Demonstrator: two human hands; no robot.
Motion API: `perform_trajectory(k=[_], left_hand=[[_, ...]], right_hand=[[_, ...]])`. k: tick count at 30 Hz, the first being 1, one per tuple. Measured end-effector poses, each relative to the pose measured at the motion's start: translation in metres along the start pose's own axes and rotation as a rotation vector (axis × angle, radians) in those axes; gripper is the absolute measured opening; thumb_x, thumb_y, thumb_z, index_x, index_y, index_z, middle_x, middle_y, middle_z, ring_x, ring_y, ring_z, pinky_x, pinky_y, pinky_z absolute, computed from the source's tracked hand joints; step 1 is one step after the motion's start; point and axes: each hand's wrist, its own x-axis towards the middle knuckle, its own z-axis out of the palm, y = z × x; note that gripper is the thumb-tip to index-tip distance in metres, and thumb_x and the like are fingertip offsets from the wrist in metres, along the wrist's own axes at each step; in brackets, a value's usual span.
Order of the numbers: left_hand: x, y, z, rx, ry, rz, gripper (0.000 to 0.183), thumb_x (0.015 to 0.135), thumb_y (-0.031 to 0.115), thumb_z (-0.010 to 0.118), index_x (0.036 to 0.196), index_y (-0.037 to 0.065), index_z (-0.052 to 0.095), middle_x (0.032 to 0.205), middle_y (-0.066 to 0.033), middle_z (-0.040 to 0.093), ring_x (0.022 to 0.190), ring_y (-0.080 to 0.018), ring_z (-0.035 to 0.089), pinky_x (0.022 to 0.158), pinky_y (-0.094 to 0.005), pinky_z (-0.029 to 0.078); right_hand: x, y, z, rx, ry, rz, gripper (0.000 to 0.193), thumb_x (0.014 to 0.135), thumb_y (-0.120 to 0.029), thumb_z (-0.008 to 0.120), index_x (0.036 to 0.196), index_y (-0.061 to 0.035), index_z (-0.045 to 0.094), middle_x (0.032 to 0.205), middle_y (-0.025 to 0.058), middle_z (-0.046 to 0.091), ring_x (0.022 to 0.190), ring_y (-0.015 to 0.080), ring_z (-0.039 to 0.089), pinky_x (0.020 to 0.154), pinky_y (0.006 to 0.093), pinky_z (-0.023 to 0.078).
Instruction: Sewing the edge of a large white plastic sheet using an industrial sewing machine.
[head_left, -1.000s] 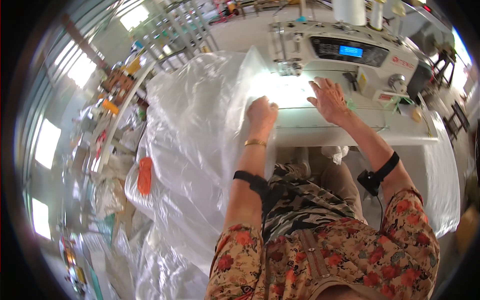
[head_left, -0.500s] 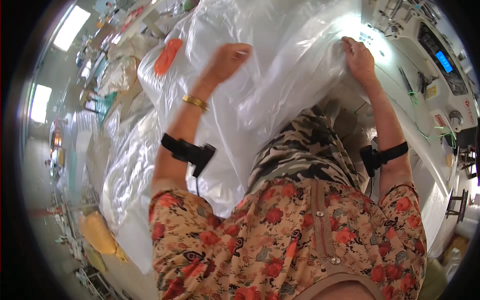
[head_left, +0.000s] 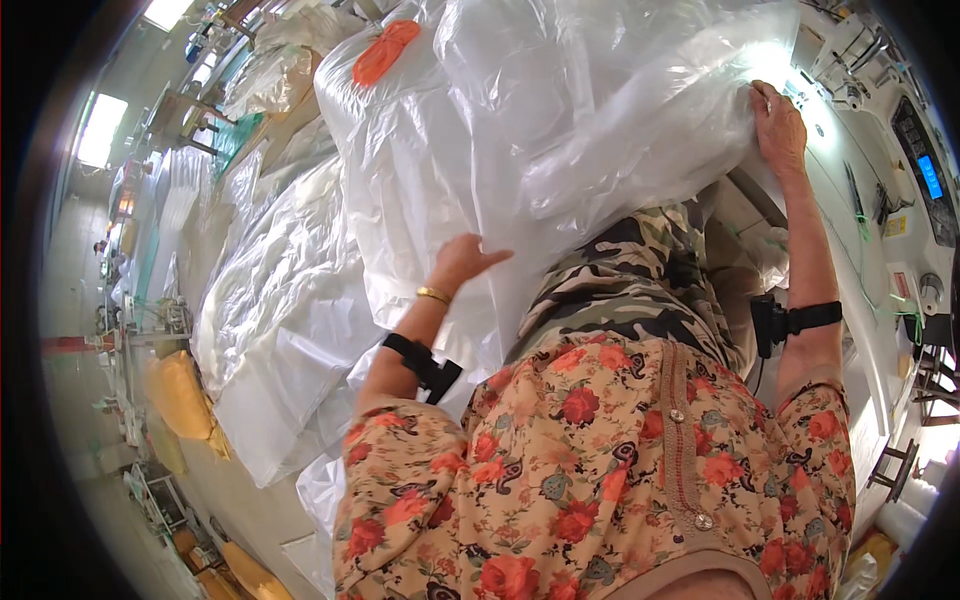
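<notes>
A large white translucent plastic sheet (head_left: 560,130) lies bunched across my lap and over the work surface. At its right edge, beside the bright lamp of a sewing machine (head_left: 925,170), my right hand (head_left: 780,125) is closed on the sheet; part of its fingertips is hidden. My left hand (head_left: 468,258) is over the near part of the sheet, left of my camouflage-covered thigh. One digit stretches out to the right, apart from the others, and no held thing shows there. A bundle of orange cord or strip (head_left: 386,52) rests on top of the plastic.
More crumpled white plastic (head_left: 290,290) spreads on the left. Yellow-orange bags (head_left: 185,395) sit lower left. Dark tweezers (head_left: 855,190) and green thread (head_left: 915,325) are on the machine's table at right. A dark stool (head_left: 893,465) stands at the lower right.
My left hand has come down toward my body, from the middle of the sheet to its near part. My right hand stays at the sheet's edge by the lamp. The whole view has shifted slightly.
</notes>
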Motion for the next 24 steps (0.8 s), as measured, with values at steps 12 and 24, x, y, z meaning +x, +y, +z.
perform_trajectory(k=[12, 24], left_hand=[[-0.048, -0.028, 0.094, -1.294, 0.332, -0.185, 0.035, 0.095, 0.028, 0.056, 0.095, -0.005, 0.066, 0.077, -0.0046, 0.064, 0.068, -0.0112, 0.058, 0.060, -0.0296, 0.048], [-0.142, 0.112, -0.099, -1.973, 0.264, 0.706, 0.059, 0.100, 0.052, 0.033, 0.134, 0.004, 0.043, 0.103, -0.0123, 0.063, 0.084, -0.0234, 0.063, 0.071, -0.0355, 0.053]], right_hand=[[-0.004, 0.003, -0.012, 0.279, 0.084, 0.137, 0.046, 0.094, -0.043, 0.053, 0.120, -0.0063, 0.060, 0.115, 0.0149, 0.065, 0.106, 0.0296, 0.061, 0.092, 0.0384, 0.046], [0.030, -0.126, 0.015, 0.572, 0.063, 0.292, 0.100, 0.076, -0.064, 0.066, 0.144, 0.0010, 0.031, 0.142, 0.0209, 0.044, 0.132, 0.0306, 0.041, 0.109, 0.0387, 0.032]])
